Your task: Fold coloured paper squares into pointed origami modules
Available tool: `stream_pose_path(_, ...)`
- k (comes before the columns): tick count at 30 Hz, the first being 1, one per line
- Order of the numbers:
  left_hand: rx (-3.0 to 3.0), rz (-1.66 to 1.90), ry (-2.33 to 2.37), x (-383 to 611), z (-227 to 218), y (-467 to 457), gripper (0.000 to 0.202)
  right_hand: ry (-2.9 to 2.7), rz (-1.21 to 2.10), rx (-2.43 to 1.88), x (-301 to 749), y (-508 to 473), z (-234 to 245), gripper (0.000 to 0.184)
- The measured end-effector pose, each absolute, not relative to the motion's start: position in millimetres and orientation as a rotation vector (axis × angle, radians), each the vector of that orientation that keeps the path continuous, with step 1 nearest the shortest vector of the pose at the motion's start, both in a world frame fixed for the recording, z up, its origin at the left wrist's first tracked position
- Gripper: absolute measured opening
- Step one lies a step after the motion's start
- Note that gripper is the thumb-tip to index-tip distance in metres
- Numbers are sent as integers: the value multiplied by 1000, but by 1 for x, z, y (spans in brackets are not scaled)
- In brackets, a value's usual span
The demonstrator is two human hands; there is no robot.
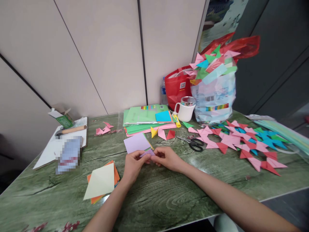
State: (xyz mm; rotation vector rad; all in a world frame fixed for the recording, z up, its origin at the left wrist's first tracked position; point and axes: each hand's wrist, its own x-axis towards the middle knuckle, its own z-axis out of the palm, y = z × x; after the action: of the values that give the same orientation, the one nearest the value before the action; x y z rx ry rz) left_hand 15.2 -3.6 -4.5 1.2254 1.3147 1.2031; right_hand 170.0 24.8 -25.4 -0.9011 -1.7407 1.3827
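Pinching a small, apparently folded purple paper [147, 152] between the fingertips of both hands, near the middle of the view, low over the green tabletop [60, 199]. Extending the left forearm [113, 199] up and rightward from the bottom edge, holding the left hand [131, 164] angled inward at the wrist, back uppermost, thumb laid along the near side of the paper. Extending the right forearm [217, 190] from the lower right at a flatter slant, more of it in view, holding the right hand [167, 157] opposite the left. Curling the right fingers inward, thumb and forefinger closed on the paper's right end. Gripping with both, thumbs almost meeting. Overlapping in view the near edge of a stack of purple sheets [136, 143]. Resting or hovering at the wrists: impossible to tell. Near the left wrist, a pile of cream and orange sheets [100, 183]; beyond the right hand, black-handled scissors [191, 141].
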Motion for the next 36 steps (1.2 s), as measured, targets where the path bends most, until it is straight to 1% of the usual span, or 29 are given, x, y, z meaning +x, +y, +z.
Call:
stream_pose_path(12,1278,1261,1269,19,-2,-6,14,-1610,1490,-931,169,24,-23,29)
stream_pose_path(21,1227,1297,1327,14,-9,-2,20,-1715,1332,-993,171,27,-23,28)
stream_pose_path(25,1386,1361,1406,12,-10,-1,23,-1673,1306,-1008,170,27,-23,28)
stream_pose_path(28,1689,1445,1573,5,-15,2,29,-1582,1214,-1068,173,30,-23,30)
stream_pose_path(30,1938,1415,1650,-1,-22,7,27,-1520,1114,-1135,175,33,-23,31)
stream_pose_path(32,2099,1362,1682,-7,-30,11,32,-1473,1043,-1183,178,35,-23,33)
stream_pose_path(36,2168,1205,1828,-15,-41,16,34,-1460,911,-1213,181,36,-23,33)
